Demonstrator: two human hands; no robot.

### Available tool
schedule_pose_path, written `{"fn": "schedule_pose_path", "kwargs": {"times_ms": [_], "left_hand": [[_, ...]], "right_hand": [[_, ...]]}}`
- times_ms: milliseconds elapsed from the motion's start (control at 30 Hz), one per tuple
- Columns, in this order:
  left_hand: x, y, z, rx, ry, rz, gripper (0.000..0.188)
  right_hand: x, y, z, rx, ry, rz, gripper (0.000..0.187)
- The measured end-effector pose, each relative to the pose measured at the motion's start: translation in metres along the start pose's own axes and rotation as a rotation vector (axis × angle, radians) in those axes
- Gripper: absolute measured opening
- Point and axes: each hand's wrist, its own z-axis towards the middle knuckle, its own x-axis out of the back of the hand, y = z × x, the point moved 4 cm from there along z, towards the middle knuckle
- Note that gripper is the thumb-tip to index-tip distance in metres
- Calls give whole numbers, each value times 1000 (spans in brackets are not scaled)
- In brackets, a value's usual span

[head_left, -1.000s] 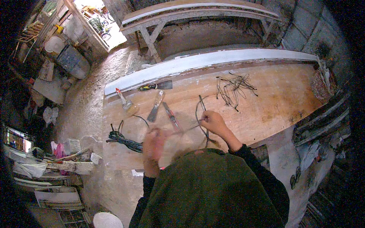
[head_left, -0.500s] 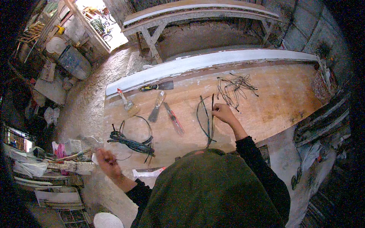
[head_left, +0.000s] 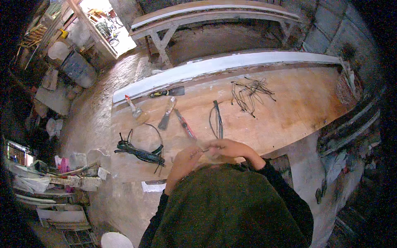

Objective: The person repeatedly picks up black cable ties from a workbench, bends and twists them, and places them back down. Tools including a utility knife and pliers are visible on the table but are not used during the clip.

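Observation:
My left hand (head_left: 185, 162) and my right hand (head_left: 229, 149) meet at the table's near edge, in front of my body. Both have their fingers closed and bent toward each other; a small dark bit shows between the fingertips, too blurred to name. Just beyond my right hand lies a bundle of dark, thin strips (head_left: 219, 120), its lower end hidden behind that hand. A thicker coiled bundle of dark strips (head_left: 142, 155) rests to the left. The red-handled tool (head_left: 186, 126) lies beyond my left hand.
On the wooden table (head_left: 289, 107) lie a tangle of thin black strands (head_left: 252, 95), a scraper (head_left: 167, 115), a putty knife (head_left: 173, 91) and a paintbrush (head_left: 134, 108). A long white board (head_left: 231, 62) runs along the far edge. Behind stands a trestle bench (head_left: 165, 45).
My left hand has swung in from the far left to the middle. My right hand has come down and toward me, meeting it. The upright dark strips now lie closer together.

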Motion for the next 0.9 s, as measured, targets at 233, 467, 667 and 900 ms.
{"fn": "schedule_pose_path", "kwargs": {"times_ms": [233, 467, 667, 900], "left_hand": [[-3, 6, -12, -136, -55, -49, 20], [29, -33, -34, -168, 10, -85, 21], [56, -82, -80, -146, 17, -99, 18], [82, -108, -148, -345, 140, 71, 13]], "right_hand": [[-14, -5, -39, -164, 237, 84, 32], [-9, 14, -83, -295, 737, 686, 29], [-44, -24, -88, -145, 878, 1194, 26], [-117, -65, -74, -45, 836, 1185, 17]]}}
